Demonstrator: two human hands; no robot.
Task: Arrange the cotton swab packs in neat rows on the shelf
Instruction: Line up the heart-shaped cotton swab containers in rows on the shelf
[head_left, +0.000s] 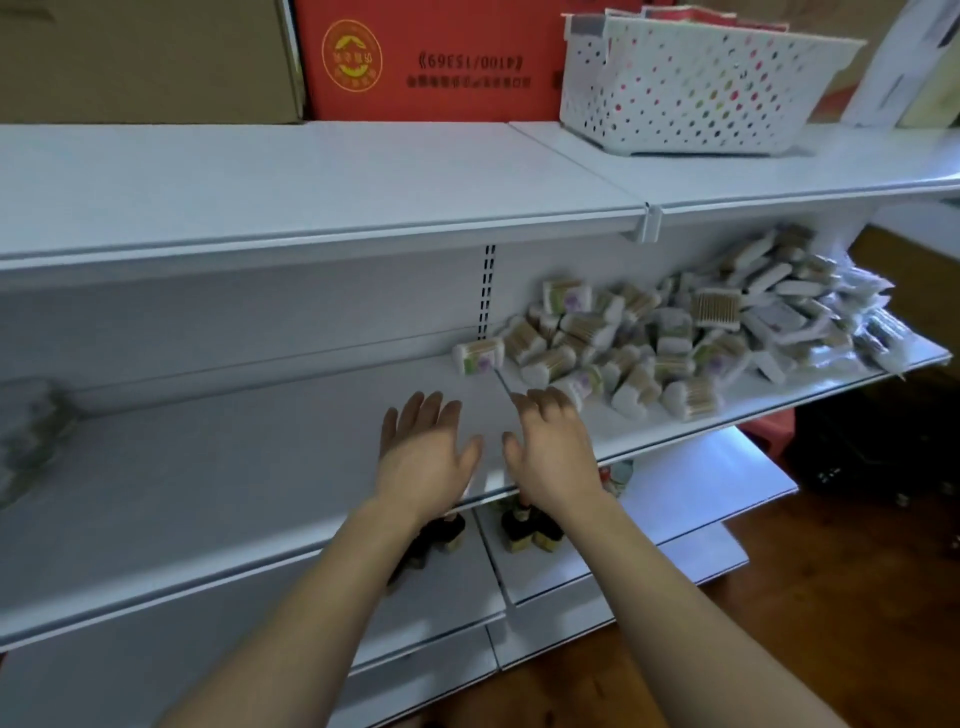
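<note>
Bottles (524, 530) are half hidden beneath the shelf (260, 467); left hand (423, 457) and right hand (553, 457) are held empty, fingers relaxed, beside the heaped packs (675, 338).

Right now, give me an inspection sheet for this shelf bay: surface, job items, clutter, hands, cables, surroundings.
Surface: white middle shelf, left part bare.
Job's things: cotton swab packs in a loose heap on the right; one stray pack lies apart at its left edge.
Clutter: blurred bags at far left.
Hands: left hand and right hand open, holding nothing, over the shelf.
Cables: nothing seen.
Surroundings: red box, perforated white basket on top shelf; dark bottles below.
</note>
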